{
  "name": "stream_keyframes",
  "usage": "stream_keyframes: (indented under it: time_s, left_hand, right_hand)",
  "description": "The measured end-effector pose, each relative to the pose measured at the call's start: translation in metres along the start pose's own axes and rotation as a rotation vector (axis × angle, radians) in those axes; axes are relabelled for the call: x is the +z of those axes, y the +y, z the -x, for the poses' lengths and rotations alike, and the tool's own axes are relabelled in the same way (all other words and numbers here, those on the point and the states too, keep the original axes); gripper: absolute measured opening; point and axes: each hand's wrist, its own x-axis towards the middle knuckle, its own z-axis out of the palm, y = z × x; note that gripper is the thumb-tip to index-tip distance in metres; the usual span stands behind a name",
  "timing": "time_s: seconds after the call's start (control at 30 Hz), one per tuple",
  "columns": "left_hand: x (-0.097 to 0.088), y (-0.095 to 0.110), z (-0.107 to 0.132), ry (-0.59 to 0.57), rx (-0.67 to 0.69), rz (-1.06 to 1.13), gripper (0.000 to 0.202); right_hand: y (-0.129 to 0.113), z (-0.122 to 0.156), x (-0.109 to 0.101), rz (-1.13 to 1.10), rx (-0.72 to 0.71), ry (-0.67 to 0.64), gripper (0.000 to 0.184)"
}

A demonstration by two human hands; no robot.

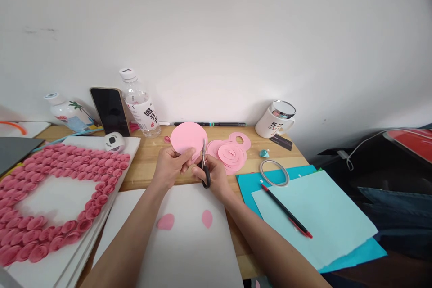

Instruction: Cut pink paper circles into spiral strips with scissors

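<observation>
My left hand [173, 165] pinches the lower edge of a round pink paper disc [187, 137], held up above the table. In my right hand [216, 175] is a pair of scissors [205, 172] with black handles, its blades pointing up at the disc's right edge. Whether the blades are closed on the paper I cannot tell. Just to the right lie several pink paper spirals [231, 155], stacked on the wood. Below my hands, a white sheet [189, 256] bears two small pink paper scraps, one on the left [166, 222] and one on the right [207, 218].
On the left, rolled pink paper roses [70, 229] cover a white board. A phone [110, 111], a water bottle [141, 108] and a white mug [275, 119] stand by the wall. Blue paper [313, 216] at right carries a pen [286, 210] and a tape roll [274, 173].
</observation>
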Motion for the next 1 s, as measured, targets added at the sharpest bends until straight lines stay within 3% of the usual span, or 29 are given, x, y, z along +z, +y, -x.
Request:
stream_keyframes:
  time_s: [0.2, 0.6, 1.0]
  left_hand:
    - [-0.0007, 0.0031, 0.0024, -0.070, 0.002, -0.076, 0.028]
    - [-0.0037, 0.0023, 0.0013, -0.088, 0.000, -0.093, 0.031]
    - [-0.0059, 0.0003, -0.0004, -0.075, 0.015, -0.074, 0.031]
  right_hand:
    - [-0.0085, -0.0014, -0.0018, 0.037, -0.080, 0.038, 0.037]
    - [-0.0064, -0.0015, -0.0030, 0.049, -0.100, 0.049, 0.036]
    - [-0.0077, 0.0006, -0.0020, -0.014, -0.019, 0.039, 0.030]
